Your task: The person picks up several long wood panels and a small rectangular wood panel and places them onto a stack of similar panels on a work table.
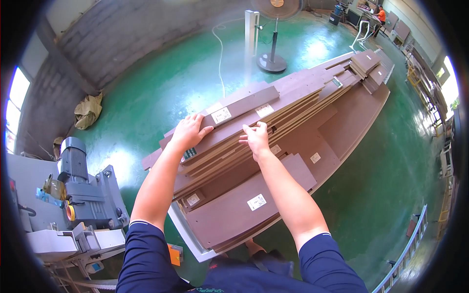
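Note:
A long stack of brown boards [293, 93] lies in front of me, with white labels on several of them. Flat on the top boards at the near left end rests my left hand [189, 131], fingers stretched out and thumb apart, beside a narrow brown panel [249, 101] with a white label [221, 115]. My right hand [257, 138] is over the near edge of the stack, its fingers loosely bent and apart, with nothing visible in them. Whether its fingertips touch the board cannot be made out. Below it, a lower brown board [234, 210] lies closer to my body.
The boards lie on a pale-edged platform [181, 229]. A pedestal fan [273, 61] and a white post [250, 36] stand beyond them. At left is a machine with a grey motor [75, 161]. A blue rail [405, 254] stands at lower right. A person in orange [380, 15] is far off.

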A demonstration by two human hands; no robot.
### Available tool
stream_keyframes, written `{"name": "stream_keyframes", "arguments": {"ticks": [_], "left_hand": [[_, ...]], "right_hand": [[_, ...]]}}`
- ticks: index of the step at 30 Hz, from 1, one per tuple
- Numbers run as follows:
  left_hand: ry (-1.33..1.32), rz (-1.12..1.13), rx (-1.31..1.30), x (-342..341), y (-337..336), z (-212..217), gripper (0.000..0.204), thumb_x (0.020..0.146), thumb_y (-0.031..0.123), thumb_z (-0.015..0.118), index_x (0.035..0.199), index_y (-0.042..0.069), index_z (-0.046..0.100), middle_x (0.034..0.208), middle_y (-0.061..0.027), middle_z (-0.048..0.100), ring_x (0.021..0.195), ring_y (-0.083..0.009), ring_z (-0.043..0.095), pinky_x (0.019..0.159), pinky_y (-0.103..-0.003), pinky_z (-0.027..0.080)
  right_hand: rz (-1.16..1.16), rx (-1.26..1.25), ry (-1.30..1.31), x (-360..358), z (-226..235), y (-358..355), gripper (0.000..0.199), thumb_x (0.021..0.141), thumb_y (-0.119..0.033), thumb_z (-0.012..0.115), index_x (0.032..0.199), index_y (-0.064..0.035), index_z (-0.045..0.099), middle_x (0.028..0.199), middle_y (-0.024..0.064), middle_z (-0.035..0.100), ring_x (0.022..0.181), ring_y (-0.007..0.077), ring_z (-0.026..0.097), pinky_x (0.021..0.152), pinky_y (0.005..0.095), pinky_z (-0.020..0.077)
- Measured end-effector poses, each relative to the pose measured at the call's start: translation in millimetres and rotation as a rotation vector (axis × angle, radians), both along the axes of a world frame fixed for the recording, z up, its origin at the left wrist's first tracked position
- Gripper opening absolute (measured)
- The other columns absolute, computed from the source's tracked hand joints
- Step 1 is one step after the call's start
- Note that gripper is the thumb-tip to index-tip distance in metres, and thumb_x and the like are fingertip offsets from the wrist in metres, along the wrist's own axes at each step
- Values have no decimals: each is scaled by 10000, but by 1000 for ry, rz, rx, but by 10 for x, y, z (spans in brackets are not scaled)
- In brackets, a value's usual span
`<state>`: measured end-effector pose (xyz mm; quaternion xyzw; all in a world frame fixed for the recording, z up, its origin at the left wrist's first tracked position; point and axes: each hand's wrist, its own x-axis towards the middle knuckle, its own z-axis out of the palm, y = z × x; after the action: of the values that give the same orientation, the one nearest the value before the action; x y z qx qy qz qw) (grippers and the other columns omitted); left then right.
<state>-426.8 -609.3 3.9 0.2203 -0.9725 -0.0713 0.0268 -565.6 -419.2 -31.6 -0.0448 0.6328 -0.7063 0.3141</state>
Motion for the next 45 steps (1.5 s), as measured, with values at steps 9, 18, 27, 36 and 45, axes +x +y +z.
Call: {"name": "stream_keyframes", "arguments": {"ticks": [9,18,27,36,45], "left_hand": [[62,-66,67,-67,-44,-7,612,910,481,570,1286,4,493,1205,-192,575,1170,-346,519,981,-405,429],[153,9,192,-86,-182,-35,582,903,444,595,1277,7,501,1218,-190,563,1146,-354,536,981,-388,431],[57,16,115,-212,-399,-78,565,909,433,579,1295,27,501,1259,-175,532,1226,-358,465,1048,-408,379],[55,30,226,-157,-348,-179,586,943,452,504,1354,38,449,1340,-190,494,1308,-317,415,1107,-409,306],[604,72,-88,645,429,-190,512,916,374,558,1255,-6,505,1256,-252,524,1201,-407,470,1052,-470,351]], "right_hand": [[-13,305,254,5,-144,-217,648,863,-125,691,1356,42,306,896,97,567,850,211,582,823,355,491],[-31,234,270,4,-275,-172,678,839,-111,683,1375,40,297,922,107,561,887,222,569,850,365,478],[0,141,299,-32,-415,-113,654,850,-86,664,1379,22,296,916,80,531,794,173,566,728,316,501],[-5,72,229,-70,-353,-89,609,865,-52,652,1355,-1,295,876,57,493,657,143,576,574,279,532],[65,-61,165,118,-485,195,536,871,-32,637,1340,-7,379,937,82,584,681,122,553,600,265,506]]}}
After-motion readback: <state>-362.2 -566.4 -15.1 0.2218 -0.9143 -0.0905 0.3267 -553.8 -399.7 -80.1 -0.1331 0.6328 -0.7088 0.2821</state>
